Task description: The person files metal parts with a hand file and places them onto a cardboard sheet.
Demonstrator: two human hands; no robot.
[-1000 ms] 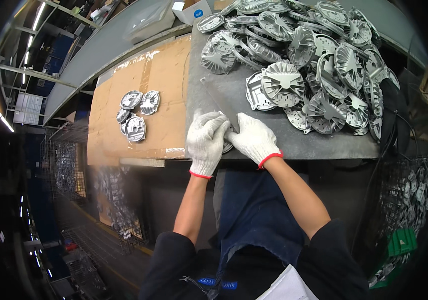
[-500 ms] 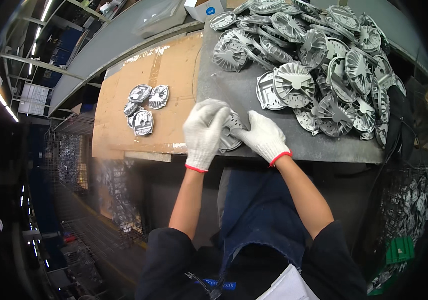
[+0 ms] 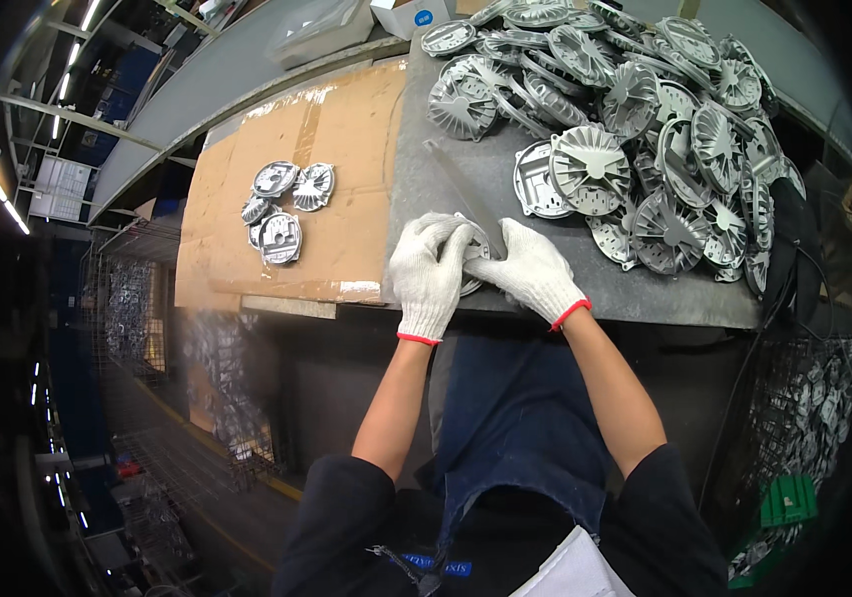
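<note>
Both my hands wear white knit gloves with red cuffs. My left hand [image 3: 430, 271] is closed on a round grey metal casting [image 3: 479, 245] at the table's front edge, and its fingers cover much of the part. In my right hand [image 3: 537, 267] is a long flat file [image 3: 464, 187], its blade pointing away and to the left across the casting. The file's grip end is hidden inside the glove. A finned casting [image 3: 591, 171] at the near side of a large pile lies just beyond my right hand.
Several finished-looking grey castings [image 3: 280, 239] lie grouped on a cardboard sheet [image 3: 351, 189] at left. The pile of castings [image 3: 635, 95] covers the grey table's [image 3: 411, 184] right side. A clear plastic bin [image 3: 321, 30] and white box [image 3: 411, 14] stand behind. A green crate [image 3: 789, 500] sits low at right.
My left hand has shifted slightly right, toward my right hand, with the casting. More of the file's blade now shows above the hands.
</note>
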